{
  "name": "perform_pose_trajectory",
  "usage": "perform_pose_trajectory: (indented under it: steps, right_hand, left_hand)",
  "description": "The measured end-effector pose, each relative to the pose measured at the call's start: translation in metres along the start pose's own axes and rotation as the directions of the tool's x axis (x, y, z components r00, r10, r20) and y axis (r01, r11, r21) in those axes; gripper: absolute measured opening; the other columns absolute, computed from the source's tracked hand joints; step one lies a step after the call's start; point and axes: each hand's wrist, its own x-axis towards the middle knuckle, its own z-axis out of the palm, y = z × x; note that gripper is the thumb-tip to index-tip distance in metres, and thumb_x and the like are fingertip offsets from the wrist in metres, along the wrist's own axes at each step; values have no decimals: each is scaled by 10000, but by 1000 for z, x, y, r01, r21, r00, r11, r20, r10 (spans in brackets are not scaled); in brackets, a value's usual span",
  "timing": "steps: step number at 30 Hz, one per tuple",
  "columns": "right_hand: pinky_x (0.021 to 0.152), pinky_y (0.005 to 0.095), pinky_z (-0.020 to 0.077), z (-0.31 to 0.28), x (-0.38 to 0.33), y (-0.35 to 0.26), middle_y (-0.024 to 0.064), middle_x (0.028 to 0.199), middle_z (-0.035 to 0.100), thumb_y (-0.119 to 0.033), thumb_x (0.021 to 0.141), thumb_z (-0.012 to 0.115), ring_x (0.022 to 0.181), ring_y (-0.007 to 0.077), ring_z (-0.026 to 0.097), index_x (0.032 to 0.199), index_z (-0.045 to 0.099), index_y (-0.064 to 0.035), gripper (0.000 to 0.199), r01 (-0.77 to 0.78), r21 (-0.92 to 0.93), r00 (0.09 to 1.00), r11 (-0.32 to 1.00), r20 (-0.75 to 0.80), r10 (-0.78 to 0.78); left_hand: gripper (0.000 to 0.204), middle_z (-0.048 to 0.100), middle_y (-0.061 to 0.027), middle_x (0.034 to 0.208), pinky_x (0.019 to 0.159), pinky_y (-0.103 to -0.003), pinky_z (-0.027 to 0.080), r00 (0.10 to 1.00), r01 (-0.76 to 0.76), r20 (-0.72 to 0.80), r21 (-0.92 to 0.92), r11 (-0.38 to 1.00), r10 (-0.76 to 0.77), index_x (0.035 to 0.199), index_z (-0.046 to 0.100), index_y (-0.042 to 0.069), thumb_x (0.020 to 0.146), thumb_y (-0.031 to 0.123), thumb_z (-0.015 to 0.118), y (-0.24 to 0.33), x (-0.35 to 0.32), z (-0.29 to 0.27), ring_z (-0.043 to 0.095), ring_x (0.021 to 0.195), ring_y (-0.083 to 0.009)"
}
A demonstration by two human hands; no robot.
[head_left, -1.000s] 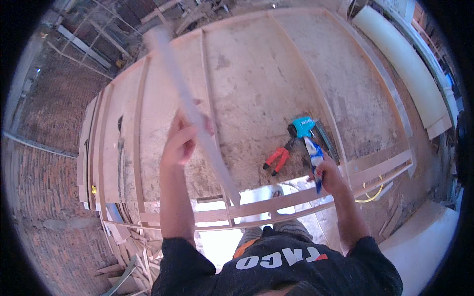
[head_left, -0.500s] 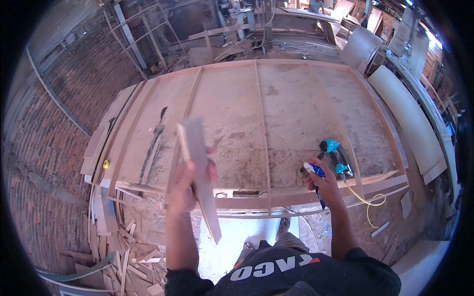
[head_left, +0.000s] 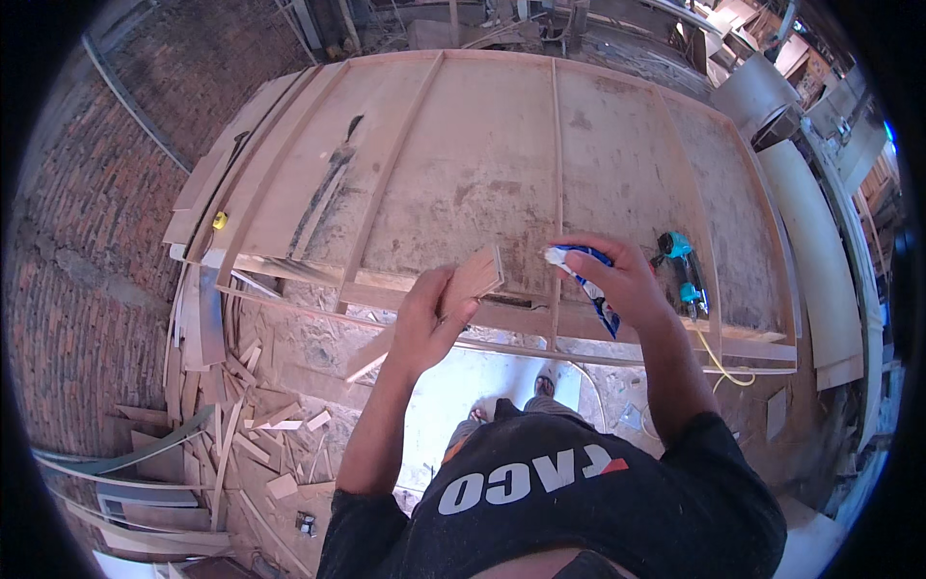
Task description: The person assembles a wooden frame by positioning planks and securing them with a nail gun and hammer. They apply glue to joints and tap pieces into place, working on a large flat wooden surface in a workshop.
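My left hand (head_left: 424, 323) is closed around a flat strip of wooden board (head_left: 476, 277), its end tilted up toward the middle of the worktable; its other end shows below the wrist. Just right of the board's end, my right hand (head_left: 622, 282) grips a blue-and-white soft squeeze pouch (head_left: 600, 304), with its whitish tip pointing left at the board. A small gap separates tip and board. Below both hands lies a large wooden frame (head_left: 557, 183) of thin battens on a stained panel (head_left: 463, 183). A teal nail gun (head_left: 683, 268) rests on the panel, right of my right hand.
A yellow hose (head_left: 719, 362) runs from the nail gun over the near edge. A yellow tape measure (head_left: 220, 220) sits at the left. Wood offcuts (head_left: 280, 415) litter the floor at lower left. A brick wall (head_left: 96, 241) stands left; curved sheets (head_left: 810, 251) lean right.
My left hand has moved right and tilted the board, bringing its end toward the pouch. My right hand has raised the pouch, turning its tip toward the board. The view has tipped downward.
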Motion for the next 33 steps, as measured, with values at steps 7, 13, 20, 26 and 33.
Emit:
perform_pose_trajectory:
  steps: [7, 13, 20, 26, 33]
  right_hand:
    - [860, 287, 543, -20, 12, -18, 51, 1026, 782, -240, 972, 806, 937, 99, 681, 1255, 767, -34, 352, 118, -228, 989, 966, 111, -94]
    - [824, 309, 538, -41, 13, -22, 94, 1001, 783, -354, 936, 828, 896, 169, 683, 1217, 791, -52, 415, 115, -267, 988, 957, 130, -83]
    - [828, 334, 544, -56, 13, -28, 122, 998, 793, -336, 954, 812, 886, 188, 692, 1190, 806, -45, 375, 112, -349, 989, 931, 133, -70]
    - [798, 328, 535, -60, 16, -23, 100, 960, 793, -329, 955, 815, 861, 162, 686, 1182, 811, -50, 359, 138, -331, 987, 933, 130, -100]
    - [780, 320, 532, -62, 19, -21, 97, 943, 794, -320, 962, 807, 839, 155, 686, 1179, 813, -45, 351, 113, -332, 989, 937, 126, -75]
  left_hand:
    - [665, 625, -203, 946, 763, -455, 514, 985, -171, -9, 156, 973, 175, 1260, 673, -35, 868, 480, 826, 28, 27, 12, 639, 862, -385]
    - [689, 586, -179, 886, 707, -451, 499, 970, -239, 10, 216, 947, 243, 1244, 692, -25, 834, 506, 847, 36, 40, 23, 617, 789, -363]
    - [688, 627, -184, 992, 789, -424, 520, 976, -211, 117, 281, 936, 185, 1264, 671, -45, 833, 458, 859, 47, 47, 28, 651, 904, -359]
    - [694, 596, -170, 944, 752, -426, 502, 973, -226, 113, 296, 928, 201, 1263, 680, -31, 813, 462, 866, 50, 52, 31, 627, 854, -345]
    - [697, 571, -156, 900, 721, -423, 483, 972, -229, 126, 298, 927, 200, 1261, 685, -29, 802, 463, 869, 52, 54, 31, 604, 815, -331]
